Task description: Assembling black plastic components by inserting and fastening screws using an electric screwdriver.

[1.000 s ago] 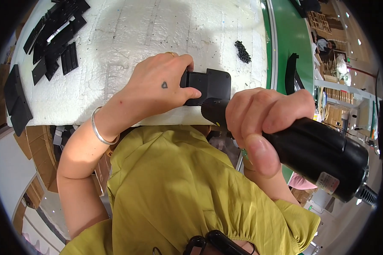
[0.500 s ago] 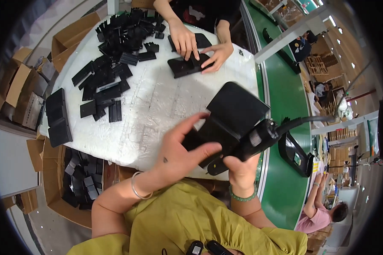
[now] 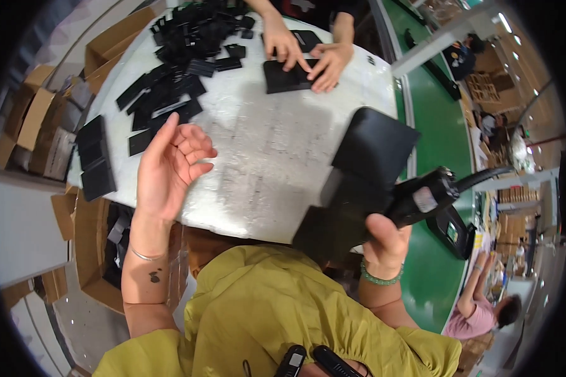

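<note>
My right hand [image 3: 387, 245] is closed near the table's front edge, thumb on top. It holds a black corded power tool [image 3: 421, 198], whose working end is hidden, together with a black plastic panel piece [image 3: 374, 147]. That piece is made of a flat upper plate and a darker lower part [image 3: 336, 223] reaching toward my body. My left hand [image 3: 176, 166] hangs over the left of the table, fingers loosely curled and apart, with nothing in it. Nearest to it lie loose flat black plastic pieces [image 3: 170, 110].
Across the white-covered table [image 3: 251, 157], a co-worker's hands [image 3: 330, 66] press on another black panel [image 3: 286, 78]. A heap of small black parts [image 3: 198, 34] lies at the far left, a long black panel [image 3: 95, 157] by the left edge. Cardboard boxes [image 3: 94, 264] stand left; a green conveyor [image 3: 431, 138] runs right.
My left hand has let go of the black panel piece and moved left over the table. My right hand has shifted right with the tool and the panel.
</note>
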Action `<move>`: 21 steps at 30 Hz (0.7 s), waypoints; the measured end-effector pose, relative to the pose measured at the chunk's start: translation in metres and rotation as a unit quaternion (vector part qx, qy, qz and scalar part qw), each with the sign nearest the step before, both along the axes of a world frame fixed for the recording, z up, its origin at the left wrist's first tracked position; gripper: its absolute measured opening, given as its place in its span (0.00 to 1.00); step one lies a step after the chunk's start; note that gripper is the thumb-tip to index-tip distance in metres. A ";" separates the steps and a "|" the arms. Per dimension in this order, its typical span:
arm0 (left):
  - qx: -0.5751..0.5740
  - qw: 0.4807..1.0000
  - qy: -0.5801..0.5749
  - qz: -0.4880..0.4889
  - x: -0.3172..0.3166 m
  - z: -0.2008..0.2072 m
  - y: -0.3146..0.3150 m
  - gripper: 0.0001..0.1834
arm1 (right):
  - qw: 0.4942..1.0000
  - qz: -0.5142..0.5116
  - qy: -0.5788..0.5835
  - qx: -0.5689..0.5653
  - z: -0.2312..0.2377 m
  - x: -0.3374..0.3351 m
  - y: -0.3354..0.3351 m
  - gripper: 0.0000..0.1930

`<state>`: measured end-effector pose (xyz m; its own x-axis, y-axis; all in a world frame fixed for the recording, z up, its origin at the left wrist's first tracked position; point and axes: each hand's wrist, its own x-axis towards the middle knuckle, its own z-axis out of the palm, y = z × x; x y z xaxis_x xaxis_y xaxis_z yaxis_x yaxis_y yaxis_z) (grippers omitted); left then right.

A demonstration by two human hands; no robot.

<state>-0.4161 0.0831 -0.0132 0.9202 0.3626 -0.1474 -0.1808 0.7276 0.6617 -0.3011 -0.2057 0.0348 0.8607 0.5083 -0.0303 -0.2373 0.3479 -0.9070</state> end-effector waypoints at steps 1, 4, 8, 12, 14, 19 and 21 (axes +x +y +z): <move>0.126 0.990 0.060 0.021 -0.006 0.002 -0.015 0.32 | 0.999 -0.027 -0.021 -0.020 -0.007 0.003 0.000 0.33; 0.315 0.940 0.019 -0.132 -0.006 0.005 -0.083 0.23 | 0.993 0.036 -0.082 -0.082 -0.010 -0.002 0.026 0.33; 0.231 0.972 0.018 0.034 -0.038 0.006 -0.066 0.10 | 0.988 0.122 -0.067 -0.065 -0.013 0.000 0.036 0.33; 0.378 0.810 0.176 0.411 -0.097 -0.006 0.026 0.11 | 0.991 0.049 -0.087 -0.091 -0.013 0.014 0.031 0.29; 0.389 0.766 0.295 0.419 -0.149 -0.034 0.071 0.13 | 0.993 0.041 -0.069 -0.088 -0.013 0.012 0.035 0.28; 0.206 0.871 0.262 0.360 -0.177 -0.049 0.079 0.13 | 0.993 0.060 -0.073 -0.065 -0.013 0.006 0.040 0.28; 0.195 0.879 0.221 0.376 -0.195 -0.053 0.081 0.13 | 0.994 0.042 -0.081 -0.064 -0.011 0.013 0.037 0.28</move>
